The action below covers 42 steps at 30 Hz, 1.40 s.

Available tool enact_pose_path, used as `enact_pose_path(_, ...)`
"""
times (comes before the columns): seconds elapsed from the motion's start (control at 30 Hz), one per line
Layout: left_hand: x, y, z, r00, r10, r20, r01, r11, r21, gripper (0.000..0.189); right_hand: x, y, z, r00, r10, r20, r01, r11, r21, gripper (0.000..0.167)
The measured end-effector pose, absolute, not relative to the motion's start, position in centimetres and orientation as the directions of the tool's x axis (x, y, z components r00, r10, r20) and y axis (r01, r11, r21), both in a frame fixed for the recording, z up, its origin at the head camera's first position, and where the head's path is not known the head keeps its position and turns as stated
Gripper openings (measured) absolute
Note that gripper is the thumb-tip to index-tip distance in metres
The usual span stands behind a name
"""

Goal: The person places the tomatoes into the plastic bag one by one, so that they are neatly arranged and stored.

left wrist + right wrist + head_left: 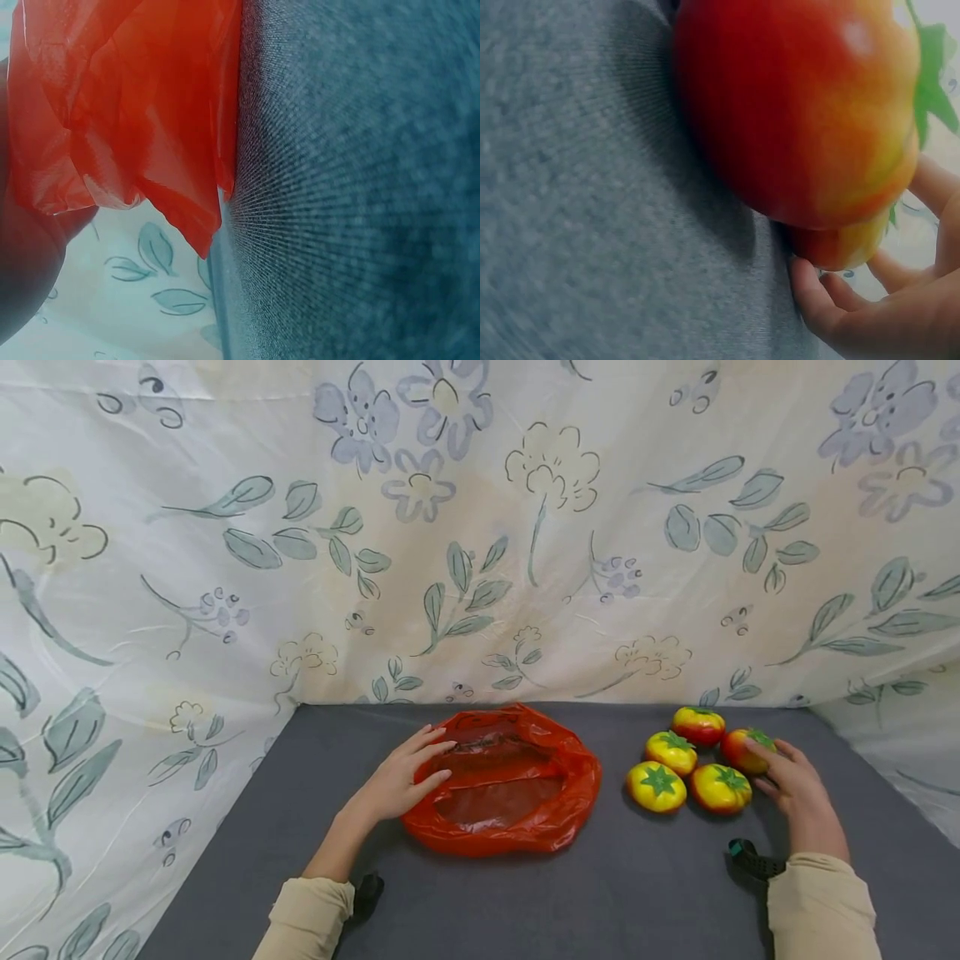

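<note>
A red plastic bag (498, 839) lies on the dark table with its mouth spread wide and facing up. My left hand (393, 781) rests at the bag's left rim, fingers and thumb extended over its edge. In the left wrist view, crinkled red plastic (120, 97) covers most of that hand. Over on the right, my right hand (802, 785) holds a red-and-yellow tomato (737, 752) with a green leafy top, fingers and thumb around its sides. Its fingers (817, 300) reach around that tomato in the right wrist view, behind a nearer tomato (780, 105).
Several more tomatoes (656, 787) sit in a close cluster left of my right hand. A black strap (750, 860) shows beside the right wrist, and another dark piece (367, 893) by the left. Floral cloth (465, 568) hangs behind the grey table (570, 910).
</note>
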<state>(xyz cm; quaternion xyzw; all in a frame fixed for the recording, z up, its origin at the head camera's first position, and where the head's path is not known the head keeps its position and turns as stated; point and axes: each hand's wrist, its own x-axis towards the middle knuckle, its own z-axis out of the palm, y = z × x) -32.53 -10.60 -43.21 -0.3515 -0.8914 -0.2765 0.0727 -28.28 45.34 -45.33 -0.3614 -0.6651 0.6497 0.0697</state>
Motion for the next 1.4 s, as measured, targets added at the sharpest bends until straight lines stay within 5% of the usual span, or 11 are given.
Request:
enact_pose_path(0.27, -32.5, -10.6, -43.3, -0.743, 0.586, 0.322, 0.666, 0.599, 0.445, 0.049, -28.2, 44.4, -45.2, -0.767, 0.584, -0.265, 0.406, 0.123, -0.905, 0.095)
enact_pose_path(0.6, -32.4, -10.5, -43.4, -0.743, 0.585, 0.325, 0.665, 0.591, 0.457, 0.049, -28.2, 43.9, -45.3, -0.775, 0.586, -0.235, 0.411, 0.186, -0.893, 0.100)
enact_pose_path(1.0, -32.1, -10.5, -43.2, -0.746, 0.583, 0.320, 0.661, 0.596, 0.455, 0.050, -29.1, 46.2, -46.6, -0.577, 0.752, -0.320, 0.349, -0.128, -0.928, 0.113)
enact_pose_path(1.23, -32.1, -10.5, -43.2, -0.746, 0.586, 0.318, 0.662, 0.595, 0.457, 0.050, -28.1, 45.5, -45.1, -0.550, 0.767, -0.330, 0.296, -0.190, -0.936, 0.105)
enact_pose_path(1.4, -32.2, -10.5, -43.1, -0.747, 0.588, 0.311, 0.660, 0.595, 0.460, 0.050, -29.0, 46.9, -45.7, -0.549, 0.761, -0.346, 0.234, -0.257, -0.938, 0.118)
